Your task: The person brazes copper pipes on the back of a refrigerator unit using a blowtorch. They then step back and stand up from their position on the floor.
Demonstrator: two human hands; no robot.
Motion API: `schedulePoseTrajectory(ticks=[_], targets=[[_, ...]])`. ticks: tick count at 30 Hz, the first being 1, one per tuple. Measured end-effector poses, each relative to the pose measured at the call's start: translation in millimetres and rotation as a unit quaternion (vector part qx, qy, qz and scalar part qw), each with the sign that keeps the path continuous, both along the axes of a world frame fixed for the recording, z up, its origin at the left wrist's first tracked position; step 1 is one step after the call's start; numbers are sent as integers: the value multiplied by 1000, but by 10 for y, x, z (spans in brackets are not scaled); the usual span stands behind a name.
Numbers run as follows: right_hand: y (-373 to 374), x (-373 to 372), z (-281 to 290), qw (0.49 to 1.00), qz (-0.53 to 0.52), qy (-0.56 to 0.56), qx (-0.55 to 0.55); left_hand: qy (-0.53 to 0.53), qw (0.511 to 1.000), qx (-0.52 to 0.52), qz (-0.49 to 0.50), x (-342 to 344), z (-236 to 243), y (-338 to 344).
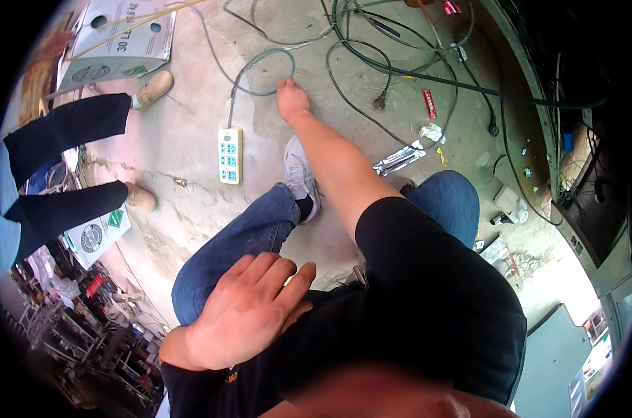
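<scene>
A concrete floor (190, 132) spreads under everything. The left hand (243, 310) rests flat and open on the person's jeaned thigh (225, 251), holding nothing. Beyond the white power strip (230, 155), the right hand (290, 97) closes its fingers on the strip's grey cable (260, 59).

repair workshop | bare concrete floor (190, 132) | tangled cables (371, 63) | power strip (230, 155) | cluttered racks (86, 334)
</scene>
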State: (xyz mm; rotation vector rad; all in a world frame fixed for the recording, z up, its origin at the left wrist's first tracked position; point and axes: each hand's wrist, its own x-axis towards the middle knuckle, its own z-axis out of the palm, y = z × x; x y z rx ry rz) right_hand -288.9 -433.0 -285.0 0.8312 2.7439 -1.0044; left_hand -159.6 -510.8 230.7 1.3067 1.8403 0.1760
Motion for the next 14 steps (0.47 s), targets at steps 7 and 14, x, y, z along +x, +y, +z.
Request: schedulePoseTrajectory(ticks=[7,14], targets=[[263,65,60,997,35,65,-15,9,1000,-13,-3,40,-105,134],[858,1238,612,944,-307,41,-113,51,998,19,-33,37,-70,271]])
